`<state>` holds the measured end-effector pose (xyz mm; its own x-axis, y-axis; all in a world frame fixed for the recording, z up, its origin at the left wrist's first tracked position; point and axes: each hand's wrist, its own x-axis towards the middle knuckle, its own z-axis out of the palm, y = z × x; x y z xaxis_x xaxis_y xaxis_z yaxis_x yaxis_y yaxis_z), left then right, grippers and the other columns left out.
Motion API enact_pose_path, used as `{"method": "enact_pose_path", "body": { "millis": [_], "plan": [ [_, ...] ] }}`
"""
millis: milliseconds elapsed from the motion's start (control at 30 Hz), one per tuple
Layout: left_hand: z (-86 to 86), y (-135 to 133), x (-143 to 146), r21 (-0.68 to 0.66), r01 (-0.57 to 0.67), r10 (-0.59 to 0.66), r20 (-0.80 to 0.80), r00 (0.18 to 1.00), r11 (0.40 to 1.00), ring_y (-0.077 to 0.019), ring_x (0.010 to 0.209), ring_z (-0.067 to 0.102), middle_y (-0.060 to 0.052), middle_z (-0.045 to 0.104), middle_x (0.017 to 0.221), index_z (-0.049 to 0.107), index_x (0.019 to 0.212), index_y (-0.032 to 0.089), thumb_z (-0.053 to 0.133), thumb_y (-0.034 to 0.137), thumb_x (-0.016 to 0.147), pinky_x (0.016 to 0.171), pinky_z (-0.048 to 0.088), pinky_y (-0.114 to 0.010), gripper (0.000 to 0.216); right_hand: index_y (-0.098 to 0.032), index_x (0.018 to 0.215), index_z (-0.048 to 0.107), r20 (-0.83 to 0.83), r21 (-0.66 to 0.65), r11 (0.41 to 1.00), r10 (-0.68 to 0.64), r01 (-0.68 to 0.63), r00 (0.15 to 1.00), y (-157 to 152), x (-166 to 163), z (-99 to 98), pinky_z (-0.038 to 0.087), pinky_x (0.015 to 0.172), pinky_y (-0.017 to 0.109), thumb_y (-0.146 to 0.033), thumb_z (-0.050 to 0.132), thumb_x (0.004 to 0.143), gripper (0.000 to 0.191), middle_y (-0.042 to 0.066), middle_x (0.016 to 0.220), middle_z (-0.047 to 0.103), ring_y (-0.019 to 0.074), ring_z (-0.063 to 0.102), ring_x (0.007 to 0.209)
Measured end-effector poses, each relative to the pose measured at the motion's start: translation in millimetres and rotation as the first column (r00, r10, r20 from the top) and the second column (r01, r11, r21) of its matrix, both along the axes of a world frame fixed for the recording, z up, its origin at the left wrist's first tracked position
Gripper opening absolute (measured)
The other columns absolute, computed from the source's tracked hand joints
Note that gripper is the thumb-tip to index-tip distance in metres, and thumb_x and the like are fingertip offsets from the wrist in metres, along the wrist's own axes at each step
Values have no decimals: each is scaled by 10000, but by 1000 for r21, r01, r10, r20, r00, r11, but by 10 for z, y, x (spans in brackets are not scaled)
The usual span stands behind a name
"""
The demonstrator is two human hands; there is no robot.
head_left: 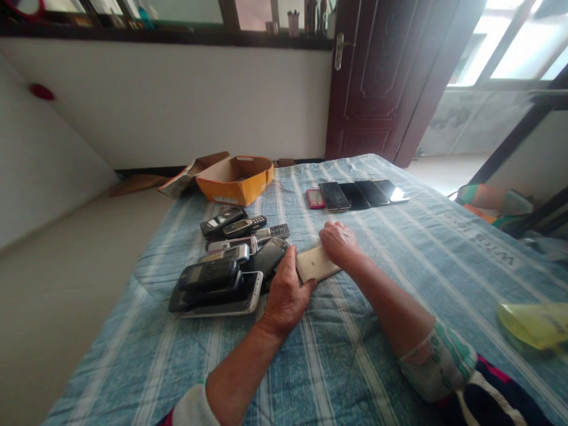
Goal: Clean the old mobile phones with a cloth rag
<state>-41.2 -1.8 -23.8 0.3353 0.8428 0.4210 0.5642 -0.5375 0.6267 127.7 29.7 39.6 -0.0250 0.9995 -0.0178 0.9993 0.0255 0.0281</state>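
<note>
A gold smartphone [316, 264] with a small logo shows its back near the middle of the bed. My left hand [287, 291] grips its left end, the thumb along the lower edge. At its right end is my right hand [341, 244], fingers curled over the phone and partly hidden. Left of my left hand lies a pile of older mobile phones: a black phone [208, 273] on top, a white-edged smartphone [252, 296] underneath, and a dark smartphone [269, 255] beside my fingers. Keypad phones [245, 225] lie behind them.
An orange cardboard box [237, 188] stands with its lid open at the bed's far left. Several dark smartphones [335, 196] lie in a row beside a small pink-edged device [315, 199]. A yellow translucent item [535, 325] rests at right on the striped blue bedcover [355, 367].
</note>
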Motion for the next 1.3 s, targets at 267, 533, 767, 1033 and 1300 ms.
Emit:
{"method": "enact_pose_path", "body": {
  "millis": [267,533,767,1033,1300],
  "plan": [
    [24,0,6,-12,6,-6,4,1000,1000,-318,1256,532,-195,542,1360,368,1397,113,704,169,733,1058,440,-469,746,-173,1017,689,-28,25,988,153,-153,988,-73,-227,-11,430,823,342,-166,410,939,290,122,1086,616,250,543,1021],
    [-15,15,3,15,3,-3,1,1000,1000,-315,1251,536,-189,556,1343,394,1380,124,707,181,724,1066,430,-479,729,-136,998,695,-24,26,997,79,-79,997,-60,-90,29,439,800,354,-125,360,929,342,158,1072,601,257,575,979],
    [48,-10,5,6,1,0,-15,1000,1000,-311,1223,556,-175,583,1299,411,1360,131,689,204,751,1045,448,-470,673,-187,995,676,-64,47,977,210,-208,976,-58,-212,-21,426,812,318,-176,379,960,299,104,1032,623,220,579,971],
    [41,4,8,20,-1,1,-17,1000,1000,-320,1196,569,-171,594,1269,439,1324,152,713,175,723,1032,454,-497,661,-178,1124,574,-94,83,976,209,-201,973,-46,-168,-47,426,806,316,-126,373,943,275,99,1053,631,223,559,990],
    [53,-1,3,17,12,-12,-19,1000,1000,-315,1209,560,-160,587,1281,445,1319,148,705,179,733,1039,451,-487,642,-170,999,659,-101,75,982,178,-170,979,-36,-163,-25,437,732,305,-136,403,916,271,124,1081,578,239,533,1002]
  ]
}}
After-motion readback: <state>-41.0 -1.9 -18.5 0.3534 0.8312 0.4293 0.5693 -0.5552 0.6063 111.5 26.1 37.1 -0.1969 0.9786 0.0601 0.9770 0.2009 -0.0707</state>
